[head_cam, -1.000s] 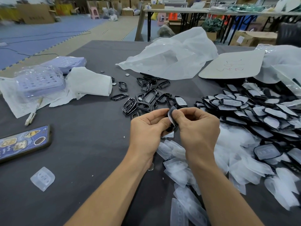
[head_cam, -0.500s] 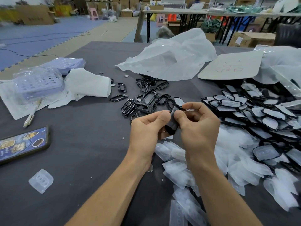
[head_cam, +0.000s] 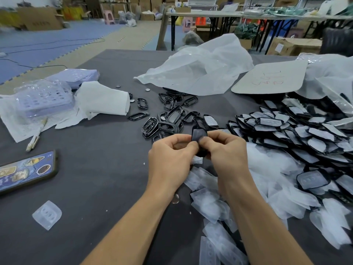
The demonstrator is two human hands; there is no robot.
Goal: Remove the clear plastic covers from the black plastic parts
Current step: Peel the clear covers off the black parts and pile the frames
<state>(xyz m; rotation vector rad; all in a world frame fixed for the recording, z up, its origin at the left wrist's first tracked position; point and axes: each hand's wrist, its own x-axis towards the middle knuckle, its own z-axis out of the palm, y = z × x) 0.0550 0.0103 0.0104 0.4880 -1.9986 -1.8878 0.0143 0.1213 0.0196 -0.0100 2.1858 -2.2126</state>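
My left hand (head_cam: pixel 172 157) and my right hand (head_cam: pixel 227 150) meet above the middle of the table, both pinching one black plastic part (head_cam: pixel 199 135) with a clear cover on it. The part stands upright between my thumbs and forefingers; its lower half is hidden by my fingers. A pile of covered black parts (head_cam: pixel 298 131) lies to the right. Bare black frames (head_cam: pixel 168 119) lie just beyond my hands. Loose clear covers (head_cam: pixel 210 199) are heaped under and right of my wrists.
A phone (head_cam: pixel 26 172) lies at the left edge, a lone clear cover (head_cam: pixel 46 215) near the front left. Purple trays in plastic (head_cam: pixel 44 98), white paper (head_cam: pixel 103 101), a crumpled white bag (head_cam: pixel 200 71) and a cardboard sheet (head_cam: pixel 269 77) sit further back on the grey table (head_cam: pixel 107 150).
The part has turned in my fingers from edge-on to facing me and sits slightly higher. My right fingers, spread half a second ago, are curled back onto it.
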